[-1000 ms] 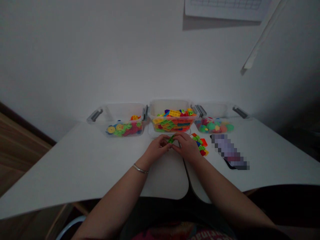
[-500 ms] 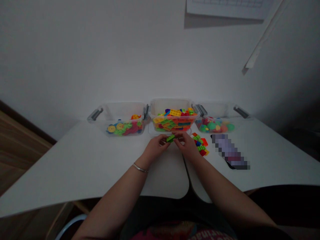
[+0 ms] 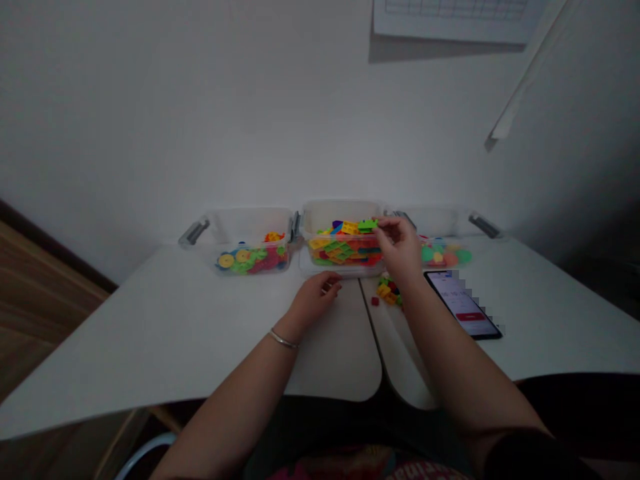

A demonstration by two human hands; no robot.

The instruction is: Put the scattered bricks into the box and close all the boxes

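From my feed: right hand (image 3: 399,245) above the middle bin (image 3: 343,215), fingers narrow, a green brick (image 3: 367,225) at their tips, grip unclear; left hand (image 3: 315,298) curled on the table (image 3: 150,333) nearer me, apparently empty.

Pretty plain room: a bare white wall (image 3: 200,120) with a gridded paper chart (image 3: 450,17) up top and a slim white rod (image 3: 525,73) slanting down the right side, where it gets quite dark. The white two-part desk (image 3: 150,340) meets in a curved seam, with a wood-grain surface (image 3: 45,300) off left and a pale chair rim (image 3: 145,448) below. Lighting's dim and soft.
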